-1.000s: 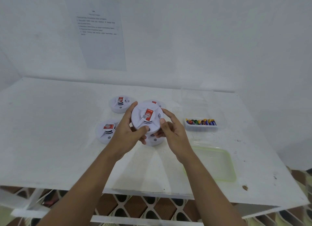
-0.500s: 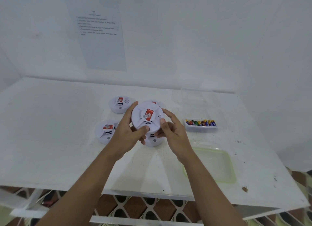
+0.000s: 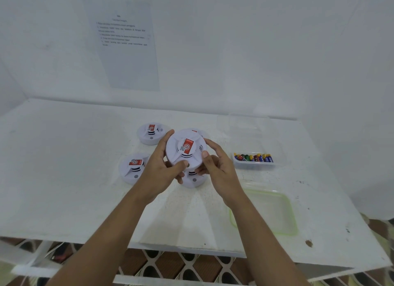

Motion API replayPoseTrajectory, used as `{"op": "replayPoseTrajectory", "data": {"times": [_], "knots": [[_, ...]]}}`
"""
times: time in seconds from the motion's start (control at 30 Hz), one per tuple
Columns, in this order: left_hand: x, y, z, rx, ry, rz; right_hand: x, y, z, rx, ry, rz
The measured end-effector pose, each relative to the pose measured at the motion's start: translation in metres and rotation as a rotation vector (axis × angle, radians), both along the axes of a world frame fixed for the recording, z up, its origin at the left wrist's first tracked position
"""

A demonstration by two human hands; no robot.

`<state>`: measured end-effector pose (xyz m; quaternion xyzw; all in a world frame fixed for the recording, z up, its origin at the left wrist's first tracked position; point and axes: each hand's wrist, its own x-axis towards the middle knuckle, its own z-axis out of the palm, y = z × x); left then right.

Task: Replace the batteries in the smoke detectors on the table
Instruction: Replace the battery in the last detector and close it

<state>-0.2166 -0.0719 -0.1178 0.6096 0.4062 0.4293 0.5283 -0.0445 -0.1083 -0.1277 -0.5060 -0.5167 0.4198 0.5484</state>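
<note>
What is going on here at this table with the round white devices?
A person holds one smoke detector above the table, the left hand gripping its left rim and the right hand its right side. Its cover looks closed. The other detectors lie on the table around it. To the right stands a small tray of batteries, with a green-rimmed container nearer the person.

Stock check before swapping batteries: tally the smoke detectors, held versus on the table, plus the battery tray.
held smoke detector: 1
smoke detectors on the table: 4
battery tray: 1
Total: 6
</note>
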Motion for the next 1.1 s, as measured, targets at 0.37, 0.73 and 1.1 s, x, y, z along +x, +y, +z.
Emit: {"op": "replayPoseTrajectory", "data": {"times": [0.37,0.73,1.1], "knots": [[-0.005,0.002,0.008,-0.020,0.090,-0.041,0.003,0.003,0.003,0.004,-0.003,-0.005],[-0.030,0.008,0.016,0.063,0.167,0.168,-0.021,0.022,0.004,-0.047,-0.056,0.039],[-0.076,0.018,0.013,0.063,0.217,0.257,-0.061,0.039,0.006,-0.073,-0.062,0.121]]}}
